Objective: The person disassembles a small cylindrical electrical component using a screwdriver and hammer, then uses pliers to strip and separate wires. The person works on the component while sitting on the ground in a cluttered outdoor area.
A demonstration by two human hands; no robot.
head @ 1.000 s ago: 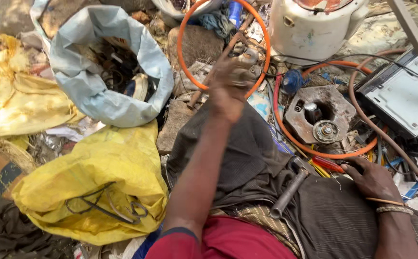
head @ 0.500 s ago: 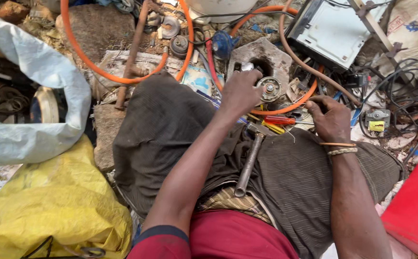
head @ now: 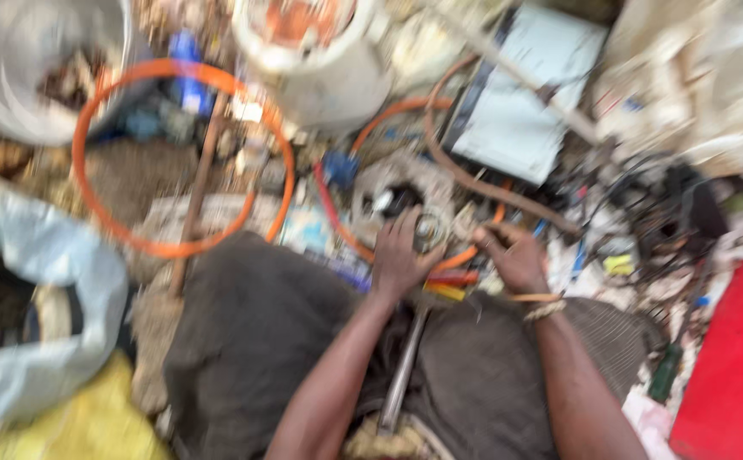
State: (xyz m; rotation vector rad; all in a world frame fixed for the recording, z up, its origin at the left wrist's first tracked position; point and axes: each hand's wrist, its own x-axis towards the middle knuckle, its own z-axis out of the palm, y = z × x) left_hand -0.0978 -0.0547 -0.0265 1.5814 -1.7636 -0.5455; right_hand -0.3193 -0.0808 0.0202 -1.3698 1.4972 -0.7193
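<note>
The picture is blurred by motion. My left hand (head: 399, 255) lies on the near edge of a grey metal motor housing (head: 393, 189) on the ground in front of my knees, fingers curled over it. My right hand (head: 514, 255) is at the housing's right side with bent fingers touching it or the orange hose there; what it grips is not clear. A wristband sits on that wrist. A metal rod (head: 404, 368) rests along my lap on dark cloth. Red and yellow tool handles (head: 450, 284) lie between my hands.
An orange hose ring (head: 90, 198) and a rusty bar (head: 197, 183) lie to the left. A white cylindrical tank (head: 324, 60) and a flat grey box (head: 516, 123) stand behind. Pale sack (head: 56, 255) left, yellow bag (head: 90, 426) lower left, red panel (head: 729, 358) right, tangled wires (head: 661, 204).
My left hand came back from the far left scrap to the metal housing and stays there. My right hand shifted up to the housing's right side. The view swung and blurred.
</note>
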